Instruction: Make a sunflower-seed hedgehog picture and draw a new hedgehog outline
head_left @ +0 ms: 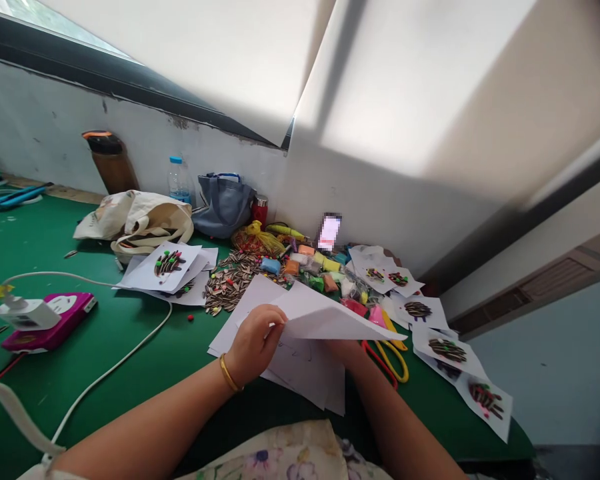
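A green table (145, 387) spans the lower frame. At centre, a white sheet (340, 315) tilts above a paper stack (333, 393). The left hand (253, 343) pinches the sheet's left edge – thumb and fingers closed on it. The right hand (346, 351) is mostly hidden beneath – its grip I cannot tell. Right of upper centre, a phone (329, 232) shows a pixelated screen; pen marks (307, 356) on the stack are too faint to read.
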Motion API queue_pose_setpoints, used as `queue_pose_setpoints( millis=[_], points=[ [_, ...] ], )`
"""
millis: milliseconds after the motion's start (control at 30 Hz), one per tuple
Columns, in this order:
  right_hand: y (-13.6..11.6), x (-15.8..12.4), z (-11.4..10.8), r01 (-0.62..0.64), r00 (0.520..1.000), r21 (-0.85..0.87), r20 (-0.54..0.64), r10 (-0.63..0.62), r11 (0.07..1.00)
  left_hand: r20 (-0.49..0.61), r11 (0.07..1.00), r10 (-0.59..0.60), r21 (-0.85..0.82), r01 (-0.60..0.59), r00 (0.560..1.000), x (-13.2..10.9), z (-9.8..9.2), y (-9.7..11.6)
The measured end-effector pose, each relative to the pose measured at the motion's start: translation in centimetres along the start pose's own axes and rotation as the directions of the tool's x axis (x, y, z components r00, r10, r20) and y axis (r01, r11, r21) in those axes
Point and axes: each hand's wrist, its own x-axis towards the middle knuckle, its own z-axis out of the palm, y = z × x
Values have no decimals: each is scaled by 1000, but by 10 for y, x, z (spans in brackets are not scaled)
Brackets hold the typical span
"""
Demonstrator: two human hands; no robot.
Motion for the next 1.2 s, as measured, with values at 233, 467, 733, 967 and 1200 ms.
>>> queue_pose_setpoints(
  millis=[233, 467, 733, 967, 1200],
  points=[
    [-36, -56, 28, 419, 850, -452, 501, -164, 788, -155, 985, -167, 7, 170, 974, 2, 2, -3],
    [-47, -64, 31, 496, 836, -533, 506, -212, 686, -186, 981, -191, -18, 191, 964, 5, 1, -5],
    [-63, -56, 12, 358, 909, -679, 410, -73, 641, -229, 963, -266, -112, 246, 936, 9, 1, -7],
    [-85, -47, -43, 310, 929, -543, 347, -127, 780, -314, 979, -201, -90, 181, 928, 30, -9, 8],
    [-62, -2, -64, 195, 969, -321, 208, -132, 927, -473, 996, -32, 54, 65, 881, 58, -33, 25]
  ],
)
